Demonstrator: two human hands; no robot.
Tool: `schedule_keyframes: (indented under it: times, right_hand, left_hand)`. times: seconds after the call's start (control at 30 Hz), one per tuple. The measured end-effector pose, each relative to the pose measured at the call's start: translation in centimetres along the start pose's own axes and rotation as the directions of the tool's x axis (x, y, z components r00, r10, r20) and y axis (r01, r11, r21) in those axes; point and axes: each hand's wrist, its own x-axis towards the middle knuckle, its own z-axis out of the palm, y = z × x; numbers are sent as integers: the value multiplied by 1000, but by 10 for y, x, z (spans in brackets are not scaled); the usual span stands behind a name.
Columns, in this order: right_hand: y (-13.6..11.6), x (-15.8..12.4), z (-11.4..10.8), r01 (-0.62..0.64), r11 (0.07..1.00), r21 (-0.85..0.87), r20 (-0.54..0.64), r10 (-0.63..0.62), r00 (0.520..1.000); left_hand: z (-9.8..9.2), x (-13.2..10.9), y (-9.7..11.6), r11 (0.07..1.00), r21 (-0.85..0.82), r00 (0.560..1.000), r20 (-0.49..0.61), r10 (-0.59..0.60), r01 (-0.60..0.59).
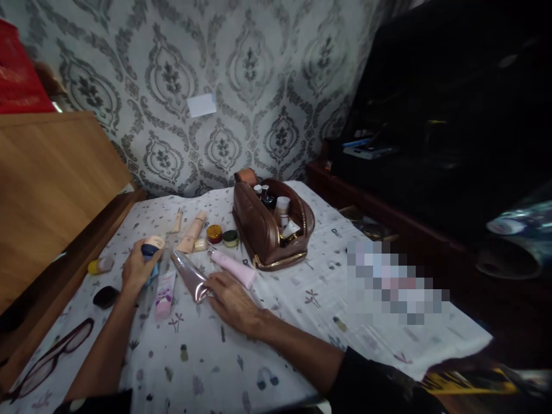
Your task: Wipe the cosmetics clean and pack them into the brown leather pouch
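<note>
My left hand [135,265] is closed around a small navy-and-cream bottle [152,246], just above the cloth. Below that hand, a light blue item is partly hidden. My right hand [235,302] has its fingers on the crimped end of a shiny metallic pink tube [190,276], which lies at a slant on the cloth. A pale pink tube [235,267] lies just beyond the right hand. Nearer the left hand lies a small pink-and-purple tube [164,294] with a cartoon print. Farther back stands a brown zip bag [254,227], unzipped, with several bottles inside.
A printed white cloth [202,356] covers the table. On it are a peach tube [192,231], a gold-lidded jar [214,233], a green-lidded jar [230,238], a yellow-capped bottle [100,265], a black item [106,296] and glasses [56,359]. A wooden panel [56,167] borders the left.
</note>
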Motion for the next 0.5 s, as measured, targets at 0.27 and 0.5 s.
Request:
schedule_keyframes:
  times: [0.27,0.5]
  right_hand:
    - [-3,0,-6,-41,995,92,-118,52,992]
    - [-1,1,-10,-67,969,236,-146,103,984]
  left_hand:
    - [-42,-56,53,834,-447,806,331,490,-324]
    - [-43,-95,93,805,-470,695,440,569,-361]
